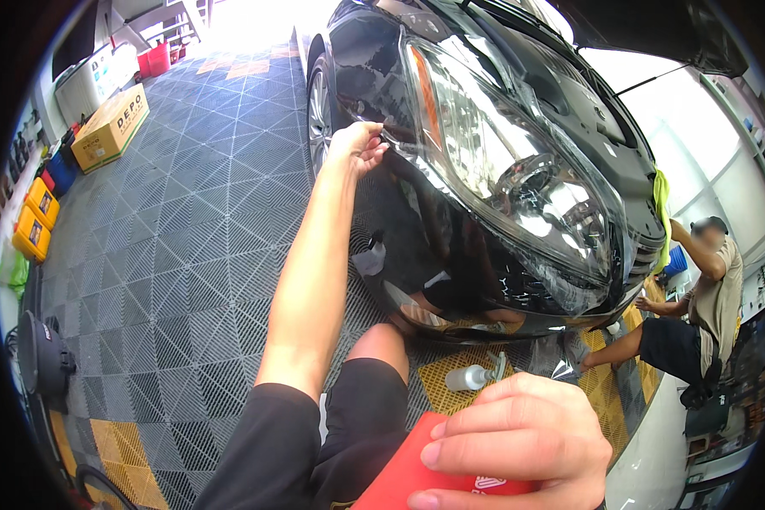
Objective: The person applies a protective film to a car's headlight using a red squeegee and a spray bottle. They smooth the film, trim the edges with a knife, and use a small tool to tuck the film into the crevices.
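1. The person crouches low beside the front corner of a black car point(416, 229), one bare knee point(381, 340) up near the bumper.
2. The left hand point(359, 144) is stretched out to the edge of the fender, just at the outer tip of the headlight point(501, 153). Its fingers are curled in, fingertips pinched against the edge there; whether they grip a thin film or only the panel, I cannot tell.
3. The right hand point(518, 442) sits close to the camera at the bottom, fingers closed together over a red flat card-like tool point(416, 476), thumb hidden beneath it.
4. A sheet of clear film point(569, 289) looks to lie over the lower part of the headlight and bumper, wrinkled near the bottom edge.
5. On the floor under the bumper lies a small clear spray bottle point(472, 376) on a yellow floor tile point(438, 393).
6. The rest of the floor point(187, 238) is grey grid tile.
7. Along the left wall stand a cardboard box point(110, 127) and yellow cases point(36, 217); a dark round machine point(47, 357) sits nearer.
8. A second person point(697, 314) sits on the floor at the car's far side, one arm raised to the bumper near a yellow-green cloth point(661, 208).
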`<state>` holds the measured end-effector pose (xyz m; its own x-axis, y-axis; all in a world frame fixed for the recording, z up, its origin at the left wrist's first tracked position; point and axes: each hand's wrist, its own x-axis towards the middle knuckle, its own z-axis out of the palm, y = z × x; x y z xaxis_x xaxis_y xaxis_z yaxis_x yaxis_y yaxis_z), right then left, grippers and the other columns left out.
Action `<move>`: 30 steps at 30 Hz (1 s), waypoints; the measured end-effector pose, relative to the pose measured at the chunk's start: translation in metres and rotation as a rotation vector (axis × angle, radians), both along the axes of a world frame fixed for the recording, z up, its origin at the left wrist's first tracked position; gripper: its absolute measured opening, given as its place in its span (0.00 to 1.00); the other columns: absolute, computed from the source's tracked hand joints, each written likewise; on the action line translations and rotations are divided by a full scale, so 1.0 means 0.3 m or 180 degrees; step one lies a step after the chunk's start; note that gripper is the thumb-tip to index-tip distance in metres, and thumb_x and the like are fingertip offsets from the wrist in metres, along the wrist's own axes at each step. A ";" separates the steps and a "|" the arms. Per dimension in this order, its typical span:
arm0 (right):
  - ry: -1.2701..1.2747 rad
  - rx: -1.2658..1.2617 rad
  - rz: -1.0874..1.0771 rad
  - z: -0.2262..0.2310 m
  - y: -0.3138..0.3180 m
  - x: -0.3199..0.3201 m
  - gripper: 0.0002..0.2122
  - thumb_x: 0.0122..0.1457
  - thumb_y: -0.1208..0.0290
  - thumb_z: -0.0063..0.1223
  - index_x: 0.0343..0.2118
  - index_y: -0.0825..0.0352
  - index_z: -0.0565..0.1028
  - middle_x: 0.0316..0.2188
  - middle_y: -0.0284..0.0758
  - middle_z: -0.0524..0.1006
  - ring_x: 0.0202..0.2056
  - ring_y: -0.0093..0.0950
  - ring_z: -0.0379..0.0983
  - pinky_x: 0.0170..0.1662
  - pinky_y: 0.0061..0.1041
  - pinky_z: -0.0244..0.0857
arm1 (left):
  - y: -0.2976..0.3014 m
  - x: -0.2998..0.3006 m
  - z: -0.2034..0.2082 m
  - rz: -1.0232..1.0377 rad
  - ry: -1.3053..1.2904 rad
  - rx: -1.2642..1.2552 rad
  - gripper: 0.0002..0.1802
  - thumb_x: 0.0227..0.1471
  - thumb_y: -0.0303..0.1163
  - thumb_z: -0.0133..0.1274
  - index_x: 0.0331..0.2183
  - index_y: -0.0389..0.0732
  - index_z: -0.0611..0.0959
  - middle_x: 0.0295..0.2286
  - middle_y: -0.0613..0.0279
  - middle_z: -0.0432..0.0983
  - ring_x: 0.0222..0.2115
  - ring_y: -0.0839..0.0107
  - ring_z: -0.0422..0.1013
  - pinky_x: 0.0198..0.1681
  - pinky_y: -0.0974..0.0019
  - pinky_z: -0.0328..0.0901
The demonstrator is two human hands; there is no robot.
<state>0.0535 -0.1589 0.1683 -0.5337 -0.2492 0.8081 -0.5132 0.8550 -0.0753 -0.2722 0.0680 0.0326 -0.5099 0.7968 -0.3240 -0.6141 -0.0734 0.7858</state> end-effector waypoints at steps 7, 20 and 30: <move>-0.0073 -0.0059 -0.0077 0.002 -0.016 0.017 0.15 0.40 0.73 0.67 0.35 0.69 0.82 0.37 0.43 0.79 0.31 0.32 0.78 0.30 0.25 0.71 | -0.020 0.037 0.012 0.0135 0.0085 0.0644 0.05 0.58 0.28 0.53 0.35 0.38 0.81 0.28 0.63 0.81 0.29 0.72 0.79 0.25 0.71 0.65; -0.0108 -0.0160 0.0068 -0.041 0.004 -0.018 0.14 0.42 0.75 0.64 0.35 0.69 0.81 0.35 0.43 0.79 0.31 0.32 0.78 0.29 0.25 0.70 | -0.071 0.145 0.016 0.0238 0.1094 0.0949 0.14 0.49 0.36 0.70 0.27 0.42 0.81 0.20 0.71 0.73 0.19 0.80 0.66 0.23 0.74 0.60; -0.0995 -0.0998 -0.2446 -0.053 0.419 -0.230 0.09 0.57 0.74 0.55 0.38 0.72 0.79 0.30 0.49 0.81 0.32 0.49 0.79 0.36 0.41 0.72 | -0.094 0.188 -0.031 0.0011 0.1426 0.0919 0.10 0.52 0.36 0.67 0.29 0.42 0.82 0.24 0.69 0.77 0.21 0.80 0.72 0.22 0.77 0.59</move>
<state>-0.0155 -0.0332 0.1524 -0.6703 0.4774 0.5681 0.2776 0.8713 -0.4047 -0.2158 0.0399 0.0233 -0.5509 0.8194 0.1584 -0.2222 -0.3269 0.9186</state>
